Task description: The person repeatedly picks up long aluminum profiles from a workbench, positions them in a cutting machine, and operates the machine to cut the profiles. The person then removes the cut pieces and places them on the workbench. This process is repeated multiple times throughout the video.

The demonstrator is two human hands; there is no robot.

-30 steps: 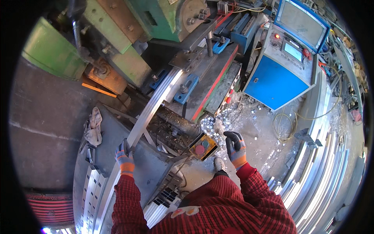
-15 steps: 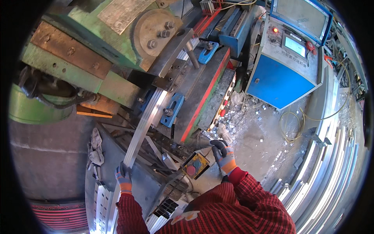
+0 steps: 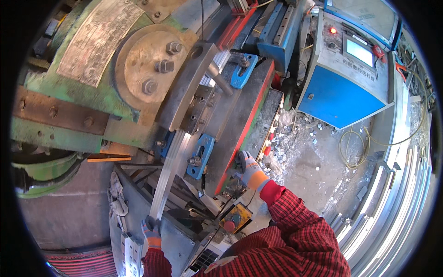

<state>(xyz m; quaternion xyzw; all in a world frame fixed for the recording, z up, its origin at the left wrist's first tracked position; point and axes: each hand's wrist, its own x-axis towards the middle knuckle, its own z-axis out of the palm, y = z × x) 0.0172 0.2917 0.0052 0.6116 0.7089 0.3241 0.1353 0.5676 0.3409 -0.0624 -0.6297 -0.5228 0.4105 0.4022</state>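
Our left hand point(image 3: 151, 229) grips the long metal strip point(image 3: 167, 177), whose far end hides under the green press point(image 3: 87, 78). Our right hand point(image 3: 249, 170), fingers unclear, has left the yellow button box point(image 3: 235, 218) for the red-edged bench point(image 3: 244, 124).

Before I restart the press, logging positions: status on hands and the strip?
Left hand grips metal strip at its near end. Right hand on the machine bed's edge. Strip runs under the press; nothing across it.

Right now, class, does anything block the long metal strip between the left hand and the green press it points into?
Nothing visible does. The left hand grips the near end of the metal strip, which runs past the blue clamp beside it to the green press. Its far end is hidden under the grey arm.
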